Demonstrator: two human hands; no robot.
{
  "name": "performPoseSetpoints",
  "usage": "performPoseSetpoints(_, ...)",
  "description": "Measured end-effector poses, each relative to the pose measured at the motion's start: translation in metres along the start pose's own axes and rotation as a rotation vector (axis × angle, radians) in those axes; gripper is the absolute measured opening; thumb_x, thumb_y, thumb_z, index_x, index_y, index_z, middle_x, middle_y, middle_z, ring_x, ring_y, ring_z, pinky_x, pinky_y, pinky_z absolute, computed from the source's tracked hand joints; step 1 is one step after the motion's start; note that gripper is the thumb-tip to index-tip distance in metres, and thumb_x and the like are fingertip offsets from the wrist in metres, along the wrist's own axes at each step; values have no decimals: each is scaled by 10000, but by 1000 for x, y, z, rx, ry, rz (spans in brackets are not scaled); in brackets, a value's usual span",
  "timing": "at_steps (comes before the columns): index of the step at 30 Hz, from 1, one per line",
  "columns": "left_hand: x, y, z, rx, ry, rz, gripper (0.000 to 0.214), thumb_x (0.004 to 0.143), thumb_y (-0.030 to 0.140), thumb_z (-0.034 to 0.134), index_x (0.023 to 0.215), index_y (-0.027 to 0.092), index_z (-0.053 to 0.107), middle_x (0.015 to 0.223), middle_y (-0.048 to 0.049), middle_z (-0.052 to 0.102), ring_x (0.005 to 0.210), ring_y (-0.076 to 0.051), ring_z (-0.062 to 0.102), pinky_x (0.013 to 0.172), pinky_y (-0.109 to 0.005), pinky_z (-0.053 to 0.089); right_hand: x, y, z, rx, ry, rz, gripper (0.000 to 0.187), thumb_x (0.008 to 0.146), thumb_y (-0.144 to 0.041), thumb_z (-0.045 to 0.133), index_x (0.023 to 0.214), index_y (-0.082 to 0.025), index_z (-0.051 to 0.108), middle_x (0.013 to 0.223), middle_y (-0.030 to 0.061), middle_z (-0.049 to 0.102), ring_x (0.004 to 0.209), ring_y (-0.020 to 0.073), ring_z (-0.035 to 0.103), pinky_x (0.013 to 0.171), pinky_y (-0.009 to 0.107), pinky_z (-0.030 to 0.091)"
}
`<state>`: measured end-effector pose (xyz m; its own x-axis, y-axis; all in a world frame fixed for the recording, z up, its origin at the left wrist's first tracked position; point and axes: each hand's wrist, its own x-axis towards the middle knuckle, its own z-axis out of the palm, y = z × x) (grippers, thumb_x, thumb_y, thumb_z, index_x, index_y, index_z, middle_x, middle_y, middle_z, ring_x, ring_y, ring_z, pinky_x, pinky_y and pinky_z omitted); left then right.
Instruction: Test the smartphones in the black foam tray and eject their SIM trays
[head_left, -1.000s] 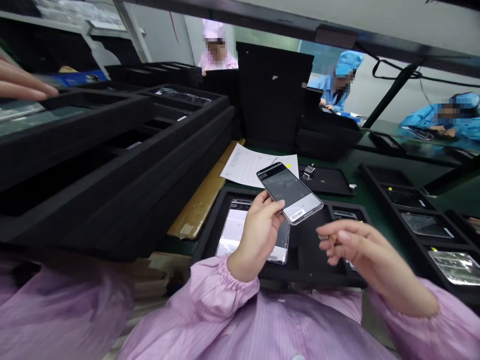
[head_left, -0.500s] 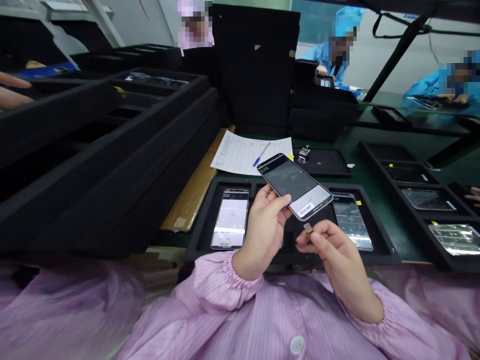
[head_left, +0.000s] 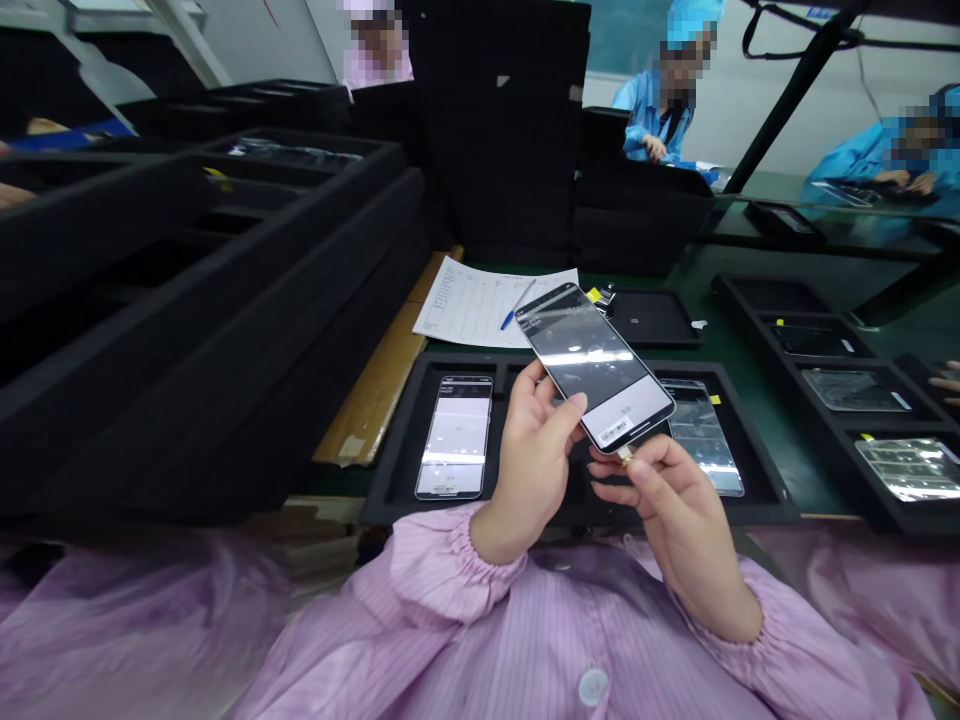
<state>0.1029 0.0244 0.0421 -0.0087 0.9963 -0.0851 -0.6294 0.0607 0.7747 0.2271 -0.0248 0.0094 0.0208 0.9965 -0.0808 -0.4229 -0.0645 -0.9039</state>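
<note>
My left hand (head_left: 531,460) holds a phone (head_left: 592,362) by its long edge, screen up, a barcode label near its lower end. My right hand (head_left: 667,500) pinches a small gold-coloured plug (head_left: 625,458) that touches the phone's bottom end. Both hands hover over a black foam tray (head_left: 397,470) that carries a lit phone (head_left: 455,436) on the left and another phone (head_left: 701,436) on the right.
Stacked black foam trays (head_left: 225,290) fill the left. A paper sheet (head_left: 472,300) with a blue pen (head_left: 517,305) lies behind the tray. Another tray (head_left: 757,310) with wrapped phones runs along the right. A small black tray (head_left: 656,318) sits behind. Other people work at the far benches.
My right hand has brought the small plug up from beside the phone to its bottom end. The phone has tilted and risen slightly. The view has dropped toward the tray.
</note>
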Motion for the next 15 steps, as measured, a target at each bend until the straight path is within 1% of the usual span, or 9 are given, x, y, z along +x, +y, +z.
performPoseSetpoints(2,-1,-4,-1,1,-31,29,458,800,169,680,1213,200,483,1197,-85,681,953,-210,704,731,-303,574,3,4,-1,-43,30,-29,249,809,-382,815,832,-206,640,861,20,742,844,184,737,718,288,643)
performPoseSetpoints(4,-3,-8,-1,-4,-47,21,495,800,190,697,1235,219,463,1186,-76,688,917,-201,711,722,-302,578,6,8,0,-86,74,-63,300,771,-411,839,897,-209,655,842,24,735,779,190,729,656,296,644)
performPoseSetpoints(7,-4,-12,-2,-12,-29,-22,530,794,216,727,1253,239,463,1143,-59,704,890,-195,715,711,-295,576,9,11,1,-175,132,-109,374,747,-445,846,976,-219,655,910,40,737,801,204,722,603,287,630)
performPoseSetpoints(9,-3,-11,-3,-28,2,-48,509,787,224,739,1235,230,498,1107,-51,715,920,-197,712,730,-287,574,16,4,-3,-268,104,-132,341,781,-476,808,936,-214,653,887,44,732,792,196,714,602,269,612)
performPoseSetpoints(10,-1,-9,-4,-39,18,-62,489,787,228,738,1222,221,516,1093,-52,719,936,-199,710,743,-287,574,23,-3,-9,-344,29,-110,327,793,-488,792,887,-206,655,822,39,723,737,184,704,580,254,593)
performPoseSetpoints(11,2,-7,-6,-47,31,-78,467,786,228,734,1207,210,533,1077,-53,723,943,-202,710,751,-291,576,32,-14,-16,-450,-101,-46,324,792,-491,790,829,-197,657,742,30,706,662,171,685,542,238,564)
performPoseSetpoints(13,10,-3,-12,-27,26,-134,425,778,215,719,1171,188,560,1041,-63,731,920,-210,715,747,-306,584,57,-42,-35,-714,-437,160,329,741,-459,836,706,-186,655,570,1,639,492,141,606,435,213,468)
performPoseSetpoints(14,14,-2,-14,5,8,-172,409,771,201,711,1154,179,570,1019,-69,735,890,-212,719,730,-313,588,72,-57,-45,-864,-577,264,312,707,-426,866,678,-188,666,549,-3,632,463,141,588,407,214,437)
performPoseSetpoints(15,17,-4,-17,52,-17,-214,402,762,183,702,1143,174,576,995,-71,737,854,-210,721,704,-313,590,88,-71,-54,-946,-568,265,298,682,-397,888,663,-189,675,533,-5,623,447,138,572,401,218,429)
